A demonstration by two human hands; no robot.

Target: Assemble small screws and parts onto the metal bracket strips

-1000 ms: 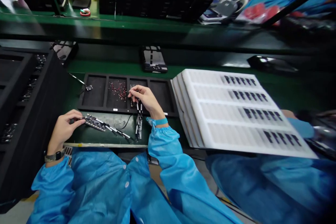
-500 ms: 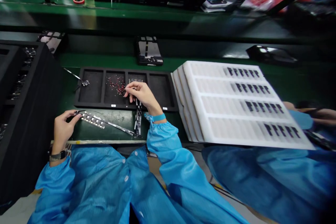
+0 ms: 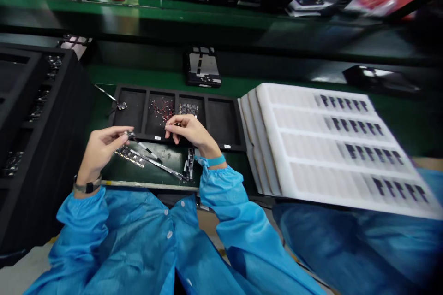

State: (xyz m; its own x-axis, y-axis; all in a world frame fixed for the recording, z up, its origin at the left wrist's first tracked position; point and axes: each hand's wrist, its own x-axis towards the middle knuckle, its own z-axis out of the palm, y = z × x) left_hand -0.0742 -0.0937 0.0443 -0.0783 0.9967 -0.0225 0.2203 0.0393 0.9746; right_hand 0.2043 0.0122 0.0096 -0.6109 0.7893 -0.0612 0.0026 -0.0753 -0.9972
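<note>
Left hand (image 3: 100, 147) is up off the mat (image 3: 166, 156), left of centre, thumb and forefinger closed tight on the end of a thin strip (image 3: 145, 149); the strip slants down and right from the fingertips, its far end hanging just over the mat. Under it lies a longer board (image 3: 130, 156), flat on the mat, just beside the left knuckles. Right hand (image 3: 188, 131) sits at centre frame, over the front edge of the black tray (image 3: 221, 120), fingertips drawn together in a small pinch. Whether anything sits between them, I can't tell, it's too tiny. Just above that pinch, the tray's second pocket has a scatter of red bits (image 3: 162, 109), and the third has a small chip (image 3: 188, 109). By the right wrist a bundle (image 3: 189, 168) stands on the mat. White foam trays (image 3: 311, 170) are stacked on the right of the frame, and a black rack (image 3: 38, 101) is on the left
</note>
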